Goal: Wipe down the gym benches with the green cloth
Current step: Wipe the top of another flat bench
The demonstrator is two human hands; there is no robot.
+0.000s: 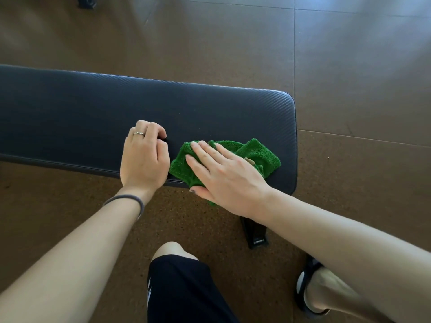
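Observation:
A dark padded gym bench (pixel 93 113) runs from the left edge to a rounded end at the right. The green cloth (pixel 254 152) lies bunched on the near right part of the pad, one corner hanging over the near edge. My right hand (pixel 224 176) lies flat on the cloth with straight fingers pressing it onto the pad. My left hand (pixel 144 157) rests on the pad just left of the cloth, fingers curled under and holding nothing; it wears a ring, and a hair tie circles the wrist.
Brown speckled rubber floor (pixel 349 66) surrounds the bench. A black bench foot (pixel 254 234) stands under the right end. My knee in black shorts (pixel 177 276) and my sandalled foot (pixel 314 285) are close to the near side. A dark object (pixel 86 1) sits at the top left.

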